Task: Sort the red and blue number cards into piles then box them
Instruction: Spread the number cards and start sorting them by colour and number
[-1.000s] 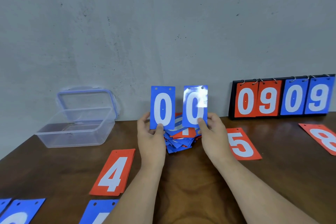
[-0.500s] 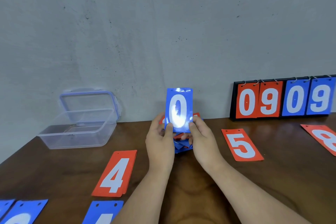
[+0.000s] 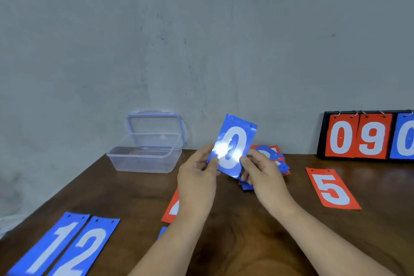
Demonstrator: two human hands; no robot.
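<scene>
**Head view.** The two blue cards held side by side a second ago are now laid one over the other. Only a single blue 0 card (image 3: pixel 235 141) is seen, raised above the table (image 3: pixel 246 242) with its top tilted to the right. Its lower left edge is pinched by the left hand (image 3: pixel 197 177), and its lower right edge by the right hand (image 3: pixel 264 175). Each grip is closed on the card, and nothing else is held.

From this pairing it is judged that a blue pile is being gathered in the hands, while boxing is not yet begun. The view is also turned leftward since then, so a blue 1 card (image 3: pixel 53 244) and a blue 2 card (image 3: pixel 85 246) are brought into sight at the near left. The mixed heap (image 3: pixel 275 159) lies unsorted just behind the hands.

The cards are thin, stiff, glossy rectangles punched with two holes at the top, and glare is spread across the held zero. The clear plastic box (image 3: pixel 143 159) is thin-walled and round-cornered, and nothing is seen in it. Its blue-rimmed lid (image 3: pixel 154 123) is stood behind it. The table is of dark polished wood.
</scene>
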